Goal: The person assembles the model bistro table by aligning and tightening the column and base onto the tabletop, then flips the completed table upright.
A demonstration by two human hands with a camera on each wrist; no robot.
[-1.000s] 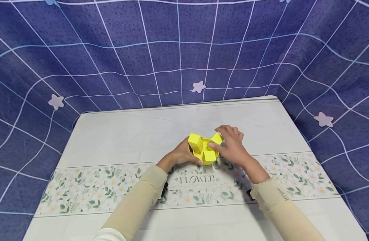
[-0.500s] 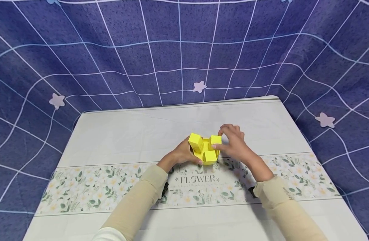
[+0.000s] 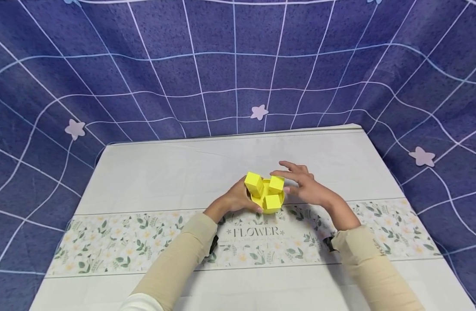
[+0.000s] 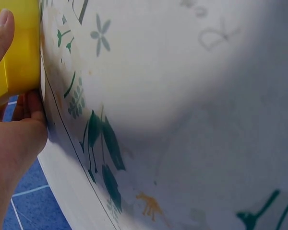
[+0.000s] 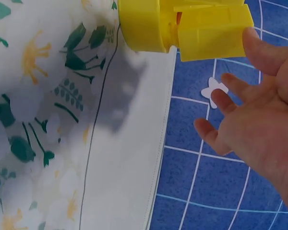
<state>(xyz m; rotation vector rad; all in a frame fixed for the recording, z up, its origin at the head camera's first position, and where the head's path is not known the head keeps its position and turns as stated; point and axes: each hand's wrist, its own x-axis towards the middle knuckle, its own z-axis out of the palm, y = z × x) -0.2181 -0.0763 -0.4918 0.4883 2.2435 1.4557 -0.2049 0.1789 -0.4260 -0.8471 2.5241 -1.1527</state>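
A yellow round base (image 3: 266,209) stands on the table with three square-topped yellow blocks on it. The left block (image 3: 254,183) looks the tallest; the front block (image 3: 272,202) and right block (image 3: 276,184) sit close by. My left hand (image 3: 238,196) grips the left side of the base, thumb in front, its other fingers partly hidden behind. My right hand (image 3: 305,185) is beside the right block with its fingers spread and loosely bent. In the right wrist view the thumb (image 5: 266,50) is at that block's end, and I cannot tell whether it touches.
A white table cover (image 3: 164,177) with a floral band (image 3: 117,242) and the word FLOWER lies under everything. Blue curtain (image 3: 164,77) with a white grid and stars hangs behind and at both sides of the table.
The right block has turned so that its top lines up more squarely. My right hand has loosened from it and its fingers have spread. The left hand keeps its hold.
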